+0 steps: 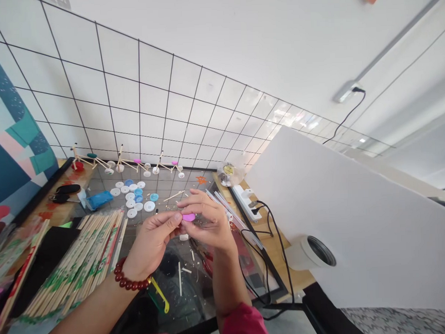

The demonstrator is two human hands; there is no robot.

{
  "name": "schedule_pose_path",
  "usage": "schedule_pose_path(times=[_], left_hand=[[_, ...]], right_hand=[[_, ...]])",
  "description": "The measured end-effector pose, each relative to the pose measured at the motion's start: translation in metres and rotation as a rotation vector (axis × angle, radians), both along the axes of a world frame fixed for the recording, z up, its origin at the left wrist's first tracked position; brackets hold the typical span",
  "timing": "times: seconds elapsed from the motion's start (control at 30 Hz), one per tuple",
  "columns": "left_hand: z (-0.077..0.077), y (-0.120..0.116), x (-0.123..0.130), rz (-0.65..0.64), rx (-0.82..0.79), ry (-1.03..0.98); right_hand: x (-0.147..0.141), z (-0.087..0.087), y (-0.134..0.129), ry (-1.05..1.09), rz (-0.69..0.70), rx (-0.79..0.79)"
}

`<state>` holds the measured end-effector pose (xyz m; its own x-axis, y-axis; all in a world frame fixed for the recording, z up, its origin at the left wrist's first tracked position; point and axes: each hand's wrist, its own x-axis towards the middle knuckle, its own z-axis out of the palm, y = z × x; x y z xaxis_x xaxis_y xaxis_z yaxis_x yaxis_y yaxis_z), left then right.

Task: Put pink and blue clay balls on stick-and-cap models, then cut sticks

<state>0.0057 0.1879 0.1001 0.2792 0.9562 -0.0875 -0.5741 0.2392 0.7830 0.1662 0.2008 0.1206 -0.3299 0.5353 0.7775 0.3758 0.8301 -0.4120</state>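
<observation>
A small flat pink piece with a rounded outline is pinched between my two hands above the glass tabletop; its material I cannot make out. My left hand, with a dark red bead bracelet at the wrist, grips its left end between thumb and fingers. From the other side, the thumb and bent fingers of my right hand hold it too. White bottle caps and blue caps lie beyond my hands. Farther back stand several small stick models with cap wheels, one topped by a pink seat-like part.
A packet of disposable chopsticks lies at the left. Under my hands are a yellow-green cutter and cut stick bits. A power strip with black cables sits at the right, beside a white board. A black wire grid rises behind.
</observation>
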Motion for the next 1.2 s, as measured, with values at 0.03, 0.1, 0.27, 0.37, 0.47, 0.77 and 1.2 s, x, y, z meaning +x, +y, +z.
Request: schedule_pose_path(times=[0.03, 0.1, 0.27, 0.37, 0.47, 0.77, 1.2], left_hand=[[0.0, 0.0, 0.0, 0.001, -0.017, -0.014], [0.0, 0.001, -0.001, 0.007, -0.045, -0.039], [-0.002, 0.004, -0.003, -0.073, -0.086, -0.127], [-0.003, 0.004, -0.002, -0.185, -0.128, -0.194], [-0.003, 0.002, -0.001, -0.211, -0.158, -0.25], [0.002, 0.002, -0.004, -0.106, -0.142, -0.207], [-0.005, 0.004, -0.004, -0.086, -0.055, -0.074]], right_hand=[[0.0, 0.0, 0.0, 0.002, 0.004, -0.009], [0.0, 0.0, 0.0, 0.001, -0.003, -0.03], [-0.002, -0.001, 0.0, 0.03, 0.04, -0.095], [-0.005, -0.002, 0.0, 0.054, 0.074, -0.12], [-0.006, -0.002, 0.0, 0.061, 0.056, -0.117], [0.0, -0.001, 0.002, 0.078, 0.047, -0.007], [0.004, 0.001, 0.002, -0.108, 0.007, 0.05]])
